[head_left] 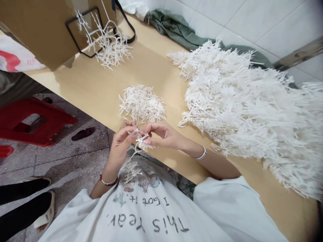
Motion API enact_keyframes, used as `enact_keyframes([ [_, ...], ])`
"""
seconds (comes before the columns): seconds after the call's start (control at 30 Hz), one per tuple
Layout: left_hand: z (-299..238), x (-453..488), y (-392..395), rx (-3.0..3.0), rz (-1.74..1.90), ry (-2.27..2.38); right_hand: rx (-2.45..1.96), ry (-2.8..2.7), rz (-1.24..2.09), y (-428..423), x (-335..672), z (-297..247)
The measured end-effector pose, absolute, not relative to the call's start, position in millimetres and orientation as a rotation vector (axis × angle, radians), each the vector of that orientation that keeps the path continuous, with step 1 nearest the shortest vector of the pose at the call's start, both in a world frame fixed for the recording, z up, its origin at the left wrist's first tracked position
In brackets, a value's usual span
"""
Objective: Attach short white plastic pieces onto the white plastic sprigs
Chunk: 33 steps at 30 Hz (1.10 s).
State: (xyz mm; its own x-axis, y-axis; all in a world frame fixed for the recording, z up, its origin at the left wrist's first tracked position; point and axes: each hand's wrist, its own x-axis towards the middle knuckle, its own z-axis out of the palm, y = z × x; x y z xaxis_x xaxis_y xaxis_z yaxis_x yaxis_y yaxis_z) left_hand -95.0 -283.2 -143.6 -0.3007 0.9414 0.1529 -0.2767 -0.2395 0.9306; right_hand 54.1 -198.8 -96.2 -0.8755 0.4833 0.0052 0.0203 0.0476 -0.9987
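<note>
My left hand (121, 141) and my right hand (163, 135) meet at the table's near edge, both pinching a white plastic branched piece (140, 139) between their fingertips. Its lower end hangs down over my white shirt (131, 169). Just beyond my hands lies a small heap of short white plastic bits (141, 103) on the tan table (101, 90). A very large pile of white branched plastic frames (252, 107) covers the right half of the table.
A few bare white plastic frames (108, 43) lie by a cardboard box (42, 30) with a black strap at the far left. Green cloth (176, 28) lies against the tiled wall. A red stool (32, 121) and another person's legs (22, 201) are on the floor at left.
</note>
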Motion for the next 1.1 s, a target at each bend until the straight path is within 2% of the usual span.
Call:
enact_keyframes([
  [0.27, -139, -89, -285, 0.778, 1.671, 1.105, -0.577, -1.741, 2.013, -201, 52, -100],
  [0.43, -143, -96, -284, 0.62, 1.437, 0.864, -0.583, -1.636, 2.03, -203, 52, -98],
  [0.57, -151, -100, -284, 0.7, 1.33, 0.843, -0.581, -1.597, 2.025, -206, 51, -99],
  [0.8, -150, -95, -284, 0.652, 1.425, 0.869, -0.638, -1.606, 1.971, -207, 51, -105],
  [0.9, -147, -95, -285, 0.679, 1.411, 0.864, -0.573, -1.814, 1.826, -206, 51, -109],
  [1.1, -147, -96, -286, 0.637, 1.403, 0.868, -0.341, -2.175, 1.265, -206, 55, -109],
])
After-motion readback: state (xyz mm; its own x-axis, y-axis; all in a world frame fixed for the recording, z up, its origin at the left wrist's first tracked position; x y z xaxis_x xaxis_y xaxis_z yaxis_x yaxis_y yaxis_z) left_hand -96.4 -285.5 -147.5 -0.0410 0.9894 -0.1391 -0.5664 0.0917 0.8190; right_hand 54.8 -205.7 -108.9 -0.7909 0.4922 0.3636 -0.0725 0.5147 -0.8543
